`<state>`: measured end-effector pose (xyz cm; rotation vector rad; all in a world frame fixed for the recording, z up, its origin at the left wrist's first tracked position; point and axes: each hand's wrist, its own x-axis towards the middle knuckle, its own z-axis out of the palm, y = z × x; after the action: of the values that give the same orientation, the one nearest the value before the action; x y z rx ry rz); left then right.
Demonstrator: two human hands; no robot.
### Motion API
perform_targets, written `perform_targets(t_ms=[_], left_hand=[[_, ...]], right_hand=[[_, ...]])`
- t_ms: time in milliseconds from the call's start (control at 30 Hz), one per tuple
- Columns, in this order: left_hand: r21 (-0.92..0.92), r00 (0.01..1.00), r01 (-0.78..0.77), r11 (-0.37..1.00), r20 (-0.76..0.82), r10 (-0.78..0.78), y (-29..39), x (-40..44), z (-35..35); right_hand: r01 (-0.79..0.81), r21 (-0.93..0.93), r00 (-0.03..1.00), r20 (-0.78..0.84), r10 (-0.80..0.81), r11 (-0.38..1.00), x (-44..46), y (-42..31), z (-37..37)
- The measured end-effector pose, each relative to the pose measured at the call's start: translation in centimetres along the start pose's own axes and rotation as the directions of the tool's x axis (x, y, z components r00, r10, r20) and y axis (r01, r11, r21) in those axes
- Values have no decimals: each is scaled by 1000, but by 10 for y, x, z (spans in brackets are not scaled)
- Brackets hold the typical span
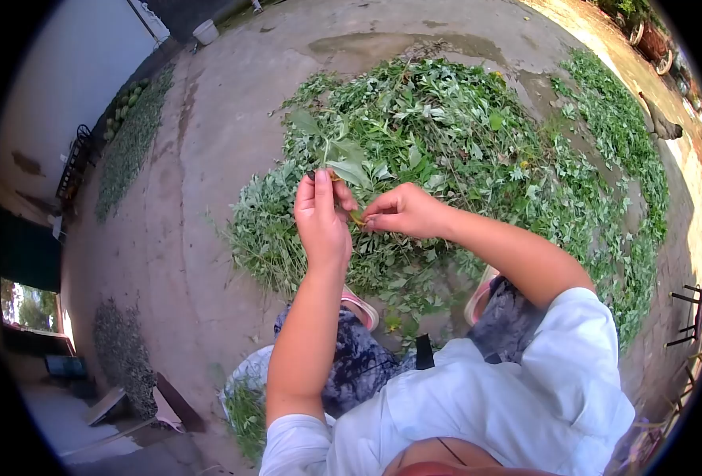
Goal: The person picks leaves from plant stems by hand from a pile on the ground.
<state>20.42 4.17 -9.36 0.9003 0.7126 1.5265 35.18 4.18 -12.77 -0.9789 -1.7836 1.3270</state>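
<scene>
My left hand (pixel 324 214) is closed round the lower end of a leafy green sprig (pixel 348 159), whose broad leaves stand up above the fingers. Close by on the right, my right hand (pixel 405 211) pinches a small yellowish leaf (pixel 356 216) between thumb and fingertips. The yellowish leaf reaches over to the left fingers; whether it is still joined to the sprig I cannot tell. Beneath both hands spreads a large heap of cut green leafy plants (pixel 438 135) on the concrete floor.
More greens (pixel 616 151) lie to the right, and another strip of greens (pixel 138 135) at the far left. A white bag with greens (pixel 248 404) sits beside my left leg. A dustpan (pixel 172 408), a white bucket (pixel 206 32) and a dark rack (pixel 73 163) stand around.
</scene>
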Motion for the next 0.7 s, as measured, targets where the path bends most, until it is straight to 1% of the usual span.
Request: perform_targets(t_ms=[33, 67, 100, 133, 167, 233, 267, 300, 333, 367, 400, 433, 467, 500, 567, 633, 700], left_hand=[[-13, 998, 47, 999, 33, -47, -1, 0, 0], [24, 998, 56, 998, 35, -56, -4, 1, 1], [22, 997, 63, 998, 40, -64, -5, 1, 1], [68, 990, 109, 992, 84, -114, -6, 1, 2], [113, 978, 151, 982, 126, -165, -7, 0, 5], [131, 971, 188, 973, 123, -204, -9, -3, 10], [234, 958, 201, 951, 154, -241, -10, -3, 9], [336, 943, 209, 918, 180, -281, -11, -4, 8], [369, 929, 230, 900, 192, -316, -10, -5, 11], [367, 926, 238, 899, 193, -324, -10, -7, 10], [390, 906, 258, 884, 220, -361, -10, -6, 9], [414, 884, 276, 867, 244, -398, -9, -6, 8], [460, 862, 289, 840, 257, -438, -7, -6, 6], [462, 859, 295, 836, 254, -444, -6, -7, 6], [492, 819, 327, 807, 279, -502, -2, -7, 8], [504, 802, 334, 797, 293, -521, -1, -5, 6], [467, 717, 432, 772, 340, -608, -1, 0, -1]], right_hand=[[14, -50, 1000, -4, -14, 999, 0, -4, -2], [10, -49, 1000, -11, -10, 999, 0, -8, -5], [35, -59, 991, -129, -43, 998, -1, -13, -9], [59, -75, 967, -245, -76, 995, 0, -20, -13], [117, -6, 931, -348, -112, 993, 3, -27, -14], [64, -64, 808, -582, -89, 996, -8, -49, -21], [154, -237, 763, -588, -268, 959, -9, -50, -27], [230, -404, 704, -560, -438, 886, -9, -50, -34], [314, -577, 677, -421, -604, 754, -11, -57, -40], [306, -577, 680, -424, -598, 757, -12, -56, -44], [361, -689, 730, -211, -650, 629, -11, -55, -48], [431, -761, 756, 13, -654, 484, -11, -54, -52], [414, -767, 778, 18, -628, 490, -12, -46, -53], [411, -764, 780, 14, -625, 497, -14, -41, -54], [445, -689, 851, 128, -508, 572, -17, -35, -53], [448, -680, 851, 125, -510, 581, -20, -33, -52], [439, -742, 855, 170, -490, 507, -20, -34, -51]])
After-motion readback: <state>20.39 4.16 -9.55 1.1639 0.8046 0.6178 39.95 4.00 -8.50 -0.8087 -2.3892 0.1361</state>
